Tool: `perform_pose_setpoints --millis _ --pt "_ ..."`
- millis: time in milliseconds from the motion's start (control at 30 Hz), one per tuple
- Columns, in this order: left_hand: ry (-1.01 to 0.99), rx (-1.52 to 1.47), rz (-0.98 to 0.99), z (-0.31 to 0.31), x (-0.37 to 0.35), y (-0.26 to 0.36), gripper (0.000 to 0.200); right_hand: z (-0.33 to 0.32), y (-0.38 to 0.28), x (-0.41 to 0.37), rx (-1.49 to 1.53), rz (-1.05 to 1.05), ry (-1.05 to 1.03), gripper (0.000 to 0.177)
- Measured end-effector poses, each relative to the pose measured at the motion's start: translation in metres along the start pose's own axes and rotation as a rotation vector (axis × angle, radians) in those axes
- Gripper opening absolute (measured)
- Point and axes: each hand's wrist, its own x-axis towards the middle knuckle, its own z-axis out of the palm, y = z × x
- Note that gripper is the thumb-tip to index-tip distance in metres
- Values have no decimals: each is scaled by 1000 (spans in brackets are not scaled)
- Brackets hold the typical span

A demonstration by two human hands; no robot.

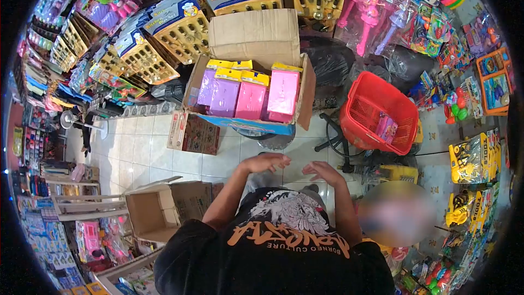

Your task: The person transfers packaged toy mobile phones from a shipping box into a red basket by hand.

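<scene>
My left hand (pixel 266 161) hovers in front of my body with its fingers stretched out, holding nothing. Facing it across a small gap, my right hand (pixel 323 172) is also empty, its fingers loosely extended. Nearest to both hands is an open cardboard carton (pixel 254 30) with its back flap raised. Inside the carton stand purple packs (pixel 224 94) and pink packs (pixel 284 92) in clear wrap with yellow header cards. What the packs contain cannot be made out. Neither hand touches the carton.
A red plastic basket (pixel 357 106) with a small pink pack (pixel 386 128) stands at the right. An open empty-looking box (pixel 153 210) sits at the lower left. Kitchen play sets (pixel 183 30) hang behind the carton. Yellow tool toy packs (pixel 468 161) hang at the right.
</scene>
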Motion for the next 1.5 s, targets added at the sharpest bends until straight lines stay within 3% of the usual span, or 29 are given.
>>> perform_pose_setpoints --millis 133,233,300,333,367,400,533,600,633,700,933,967,1100,1167,1200,1267,1333,1400,1433,1467,1500 --pt "-82 -81 243 -63 -45 81 55 36 -91 9 -124 -164 -74 44" --pt "184 -99 339 -120 -42 103 44 60 -142 22 -156 -302 -45 46" --pt "262 -116 361 -150 -23 107 41 86 -175 39 37 -513 150 44" --pt "365 -128 390 -160 -11 107 38 91 -183 53 37 -498 169 44" --pt "466 -132 413 -167 -2 106 35 95 -190 69 -50 -549 353 41" --pt "443 -132 408 -172 11 102 35 96 -195 84 -141 -601 539 39" --pt "337 -160 281 -181 63 96 45 78 -183 150 -449 -513 837 42" --pt "401 -136 263 -180 82 87 52 95 -192 160 -684 -377 1020 63" --pt "381 -192 276 -171 71 98 49 95 -188 169 -685 -368 1030 63" --pt "340 -276 291 -171 79 90 47 97 -180 183 -702 -262 1123 85" --pt "288 -346 228 -185 89 90 45 97 -186 191 -749 -57 1138 101" --pt "304 -285 352 -189 100 82 46 100 -188 191 -772 -53 1144 97" --pt "314 -397 248 -185 93 91 39 99 -187 197 -781 28 1204 89" --pt "286 -367 347 -181 84 99 38 89 -178 198 -768 -288 1240 79" --pt "288 -372 340 -179 77 103 38 88 -178 194 -768 -281 1235 79" --pt "253 -455 417 -179 67 112 35 89 -187 183 -614 -507 1165 75" --pt "223 -496 462 -185 67 113 34 85 -190 178 -677 -508 1188 70" --pt "191 -534 510 -190 64 110 32 79 -200 171 -523 -740 1067 64" --pt "278 -487 516 -193 64 108 31 88 -208 167 -237 -826 940 55" --pt "364 -439 521 -196 63 106 30 94 -216 159 -237 -824 942 55" --pt "383 -457 469 -196 51 113 32 100 -223 152 -53 -810 804 52"
